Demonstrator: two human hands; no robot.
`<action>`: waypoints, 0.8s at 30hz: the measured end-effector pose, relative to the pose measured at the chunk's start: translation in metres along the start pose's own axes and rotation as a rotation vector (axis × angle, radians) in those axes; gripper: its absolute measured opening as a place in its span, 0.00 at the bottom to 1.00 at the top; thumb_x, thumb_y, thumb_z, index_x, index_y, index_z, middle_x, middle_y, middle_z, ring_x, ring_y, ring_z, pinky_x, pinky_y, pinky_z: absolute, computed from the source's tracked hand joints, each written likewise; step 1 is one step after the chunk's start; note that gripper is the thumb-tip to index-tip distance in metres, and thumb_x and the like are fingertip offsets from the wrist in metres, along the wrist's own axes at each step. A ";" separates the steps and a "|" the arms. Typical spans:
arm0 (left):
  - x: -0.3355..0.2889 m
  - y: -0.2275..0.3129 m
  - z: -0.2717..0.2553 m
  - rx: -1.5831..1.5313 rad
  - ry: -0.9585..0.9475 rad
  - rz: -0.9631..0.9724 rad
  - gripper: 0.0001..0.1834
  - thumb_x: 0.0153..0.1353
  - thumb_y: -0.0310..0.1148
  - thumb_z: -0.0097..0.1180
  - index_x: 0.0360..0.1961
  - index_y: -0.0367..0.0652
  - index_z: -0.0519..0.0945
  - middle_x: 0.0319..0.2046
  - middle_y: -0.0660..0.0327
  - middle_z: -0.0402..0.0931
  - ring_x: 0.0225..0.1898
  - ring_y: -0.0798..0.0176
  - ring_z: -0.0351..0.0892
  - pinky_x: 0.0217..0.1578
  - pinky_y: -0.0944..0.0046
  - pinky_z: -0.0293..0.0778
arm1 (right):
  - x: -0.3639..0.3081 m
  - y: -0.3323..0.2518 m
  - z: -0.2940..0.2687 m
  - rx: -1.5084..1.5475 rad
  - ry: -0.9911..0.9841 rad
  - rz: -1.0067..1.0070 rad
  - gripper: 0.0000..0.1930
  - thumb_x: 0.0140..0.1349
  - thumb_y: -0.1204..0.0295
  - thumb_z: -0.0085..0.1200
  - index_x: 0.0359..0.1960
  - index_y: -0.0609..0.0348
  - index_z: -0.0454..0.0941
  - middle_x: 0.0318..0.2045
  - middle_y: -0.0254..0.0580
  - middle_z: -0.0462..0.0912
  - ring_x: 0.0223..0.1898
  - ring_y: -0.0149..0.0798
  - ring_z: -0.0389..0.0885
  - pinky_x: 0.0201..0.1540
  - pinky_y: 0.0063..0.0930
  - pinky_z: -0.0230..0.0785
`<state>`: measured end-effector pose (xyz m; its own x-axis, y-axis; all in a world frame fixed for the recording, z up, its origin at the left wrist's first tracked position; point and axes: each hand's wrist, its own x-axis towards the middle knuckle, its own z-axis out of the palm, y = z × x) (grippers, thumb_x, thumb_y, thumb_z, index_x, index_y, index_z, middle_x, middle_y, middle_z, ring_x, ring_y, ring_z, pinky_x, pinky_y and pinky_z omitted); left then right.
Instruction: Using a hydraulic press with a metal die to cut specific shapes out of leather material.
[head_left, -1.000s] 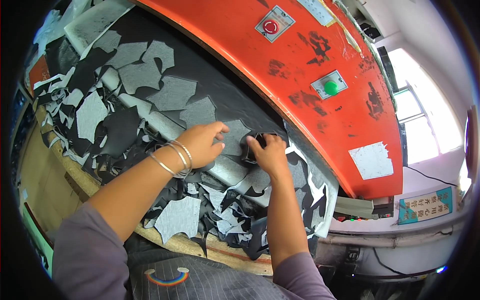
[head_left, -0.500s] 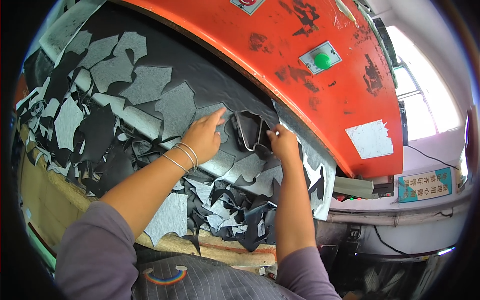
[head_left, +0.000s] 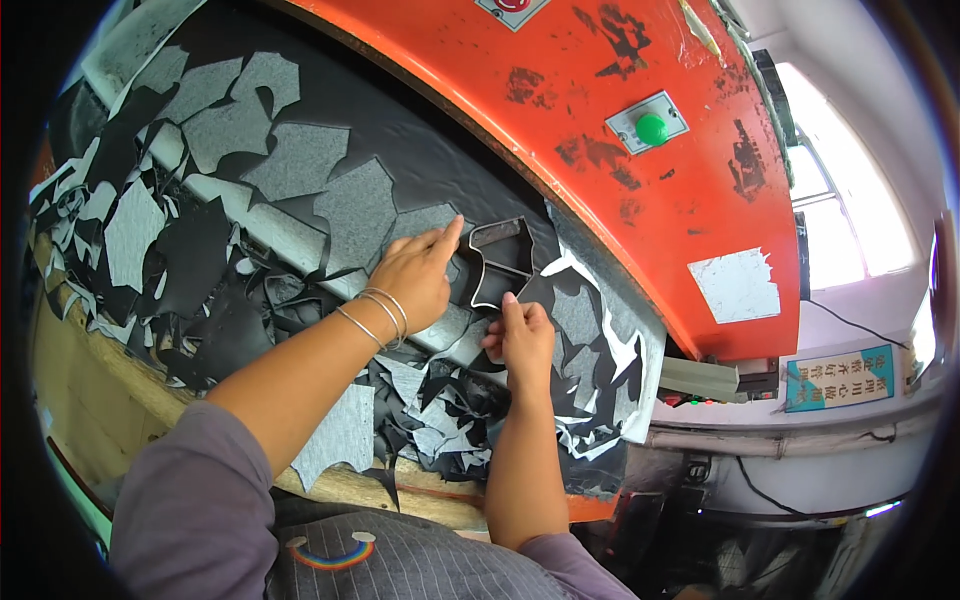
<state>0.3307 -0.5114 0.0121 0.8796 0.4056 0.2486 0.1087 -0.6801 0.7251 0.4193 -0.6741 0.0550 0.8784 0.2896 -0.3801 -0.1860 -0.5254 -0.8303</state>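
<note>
Landmark: orange machine beam [head_left: 565,115], running obliquely across, green button [head_left: 651,129] and torn white paper [head_left: 735,284] on its face.

- Metal frame [head_left: 507,268]: open outline with a crossbar, on the black sheet [head_left: 430,165], just off the beam's near edge.
- Right hand [head_left: 520,338]: on the frame's side away from the beam. Thumb meets the frame's near edge, fingers curled. Cannot tell whether this grip pinches the metal or merely touches it.
- Left hand [head_left: 413,275]: farther from the beam than the frame, to its left. Grip slack and holding nothing; index finger extended toward the beam, over a grey piece. Bracelets [head_left: 375,318] at wrist.
- Grey pieces [head_left: 355,215]: in a row roughly parallel to the beam, on its near side.
- Scrap heap [head_left: 425,410], black and pale: well away from the beam, by the worktop's [head_left: 350,497] near edge.
</note>
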 end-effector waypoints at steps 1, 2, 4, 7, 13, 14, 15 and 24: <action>0.002 0.001 0.001 0.028 -0.010 -0.024 0.39 0.56 0.24 0.48 0.69 0.36 0.48 0.57 0.54 0.72 0.62 0.52 0.64 0.62 0.53 0.55 | -0.001 0.008 -0.005 -0.003 0.003 -0.003 0.21 0.59 0.58 0.60 0.37 0.66 0.71 0.27 0.48 0.79 0.25 0.37 0.82 0.22 0.27 0.73; 0.006 0.004 0.000 0.027 -0.008 -0.024 0.39 0.56 0.24 0.48 0.69 0.36 0.48 0.57 0.54 0.72 0.62 0.52 0.64 0.62 0.53 0.55 | -0.001 0.016 -0.009 -0.227 0.113 -0.363 0.27 0.56 0.57 0.63 0.46 0.68 0.69 0.36 0.52 0.78 0.37 0.41 0.80 0.34 0.34 0.73; 0.016 0.004 -0.004 0.005 -0.093 -0.038 0.40 0.56 0.24 0.48 0.70 0.36 0.47 0.58 0.56 0.72 0.62 0.54 0.65 0.61 0.54 0.55 | 0.002 0.019 -0.016 -0.460 0.097 -0.729 0.48 0.48 0.54 0.68 0.66 0.65 0.57 0.60 0.59 0.67 0.64 0.49 0.63 0.64 0.47 0.55; 0.023 -0.001 -0.008 -0.024 -0.128 -0.061 0.39 0.56 0.24 0.48 0.69 0.36 0.48 0.57 0.57 0.72 0.61 0.56 0.65 0.60 0.54 0.56 | 0.003 0.018 -0.009 -0.682 0.063 -0.574 0.47 0.48 0.56 0.68 0.67 0.59 0.56 0.63 0.58 0.65 0.65 0.51 0.62 0.66 0.43 0.52; 0.041 -0.008 -0.004 0.043 -0.135 0.077 0.37 0.56 0.23 0.47 0.68 0.37 0.51 0.59 0.60 0.72 0.62 0.57 0.64 0.59 0.55 0.56 | 0.030 0.034 -0.027 -0.424 0.090 -0.722 0.33 0.50 0.66 0.67 0.59 0.57 0.71 0.56 0.55 0.74 0.57 0.53 0.72 0.61 0.39 0.61; 0.041 -0.009 -0.003 0.041 -0.140 0.078 0.37 0.56 0.23 0.47 0.68 0.37 0.51 0.59 0.60 0.72 0.62 0.57 0.64 0.59 0.55 0.56 | 0.029 0.030 -0.029 -0.459 0.081 -0.709 0.32 0.48 0.66 0.68 0.58 0.56 0.72 0.55 0.54 0.74 0.56 0.53 0.72 0.60 0.38 0.62; 0.040 -0.009 -0.002 0.047 -0.147 0.083 0.37 0.55 0.23 0.47 0.68 0.36 0.53 0.59 0.60 0.72 0.62 0.57 0.64 0.59 0.56 0.57 | 0.029 0.028 -0.030 -0.494 0.072 -0.697 0.32 0.47 0.67 0.69 0.57 0.54 0.73 0.55 0.54 0.74 0.56 0.53 0.73 0.59 0.38 0.63; 0.037 -0.011 0.000 -0.003 -0.101 0.073 0.34 0.54 0.22 0.45 0.65 0.36 0.57 0.58 0.60 0.73 0.63 0.58 0.63 0.60 0.56 0.56 | 0.033 0.039 -0.024 -0.502 0.145 -0.857 0.26 0.42 0.65 0.72 0.45 0.56 0.77 0.46 0.48 0.81 0.61 0.55 0.68 0.60 0.44 0.58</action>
<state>0.3615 -0.4887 0.0130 0.9273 0.2916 0.2347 0.0416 -0.7033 0.7097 0.4517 -0.7042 0.0194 0.6806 0.6453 0.3470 0.7122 -0.4716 -0.5199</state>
